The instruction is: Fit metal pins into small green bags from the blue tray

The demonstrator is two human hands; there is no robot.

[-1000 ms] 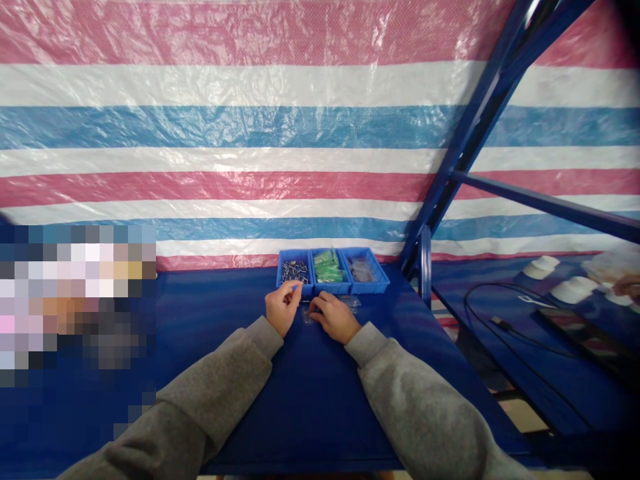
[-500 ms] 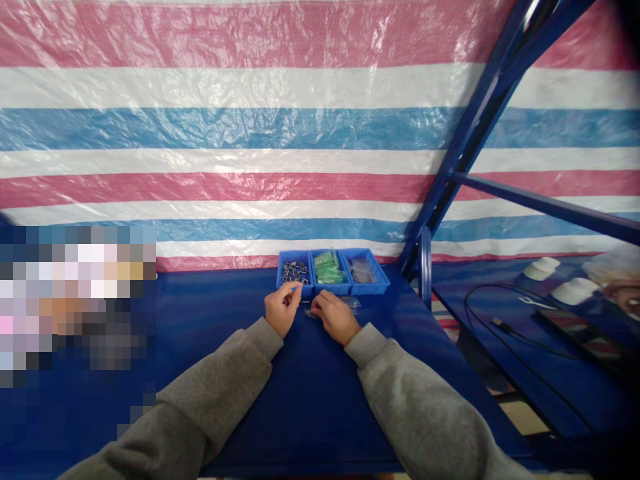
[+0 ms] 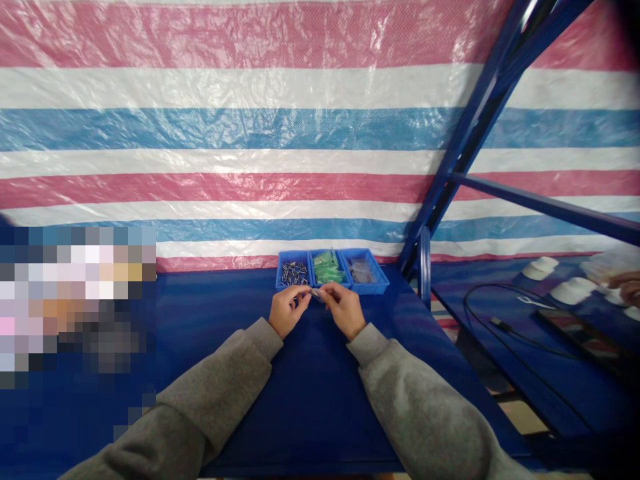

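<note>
In front of three blue bins, my left hand (image 3: 287, 310) and my right hand (image 3: 344, 308) meet at the fingertips. My right thumb and fingers pinch a small clear plastic bag (image 3: 316, 293), mostly covered by the fingers. The fingers of my left hand are closed in a pinch at the bag's left side; what they hold is too small to make out. Dark and silvery screw-like metal pieces (image 3: 295, 273) fill the left bin. Green packets (image 3: 329, 268) lie in the middle bin, and clear plastic bags (image 3: 361, 271) lie in the right one.
The blue table (image 3: 300, 413) runs beneath my forearms. A blue metal frame (image 3: 453, 160) rises at its right. Beyond it, a second table carries a black cable (image 3: 467, 303) and white rolls (image 3: 573, 291). Someone's hand shows at the far right. The left side is pixelated.
My right hand has lifted the clear bag off the table and brought it up to my left hand. My left hand has turned slightly, its fingertips now pointing right toward the bag.
</note>
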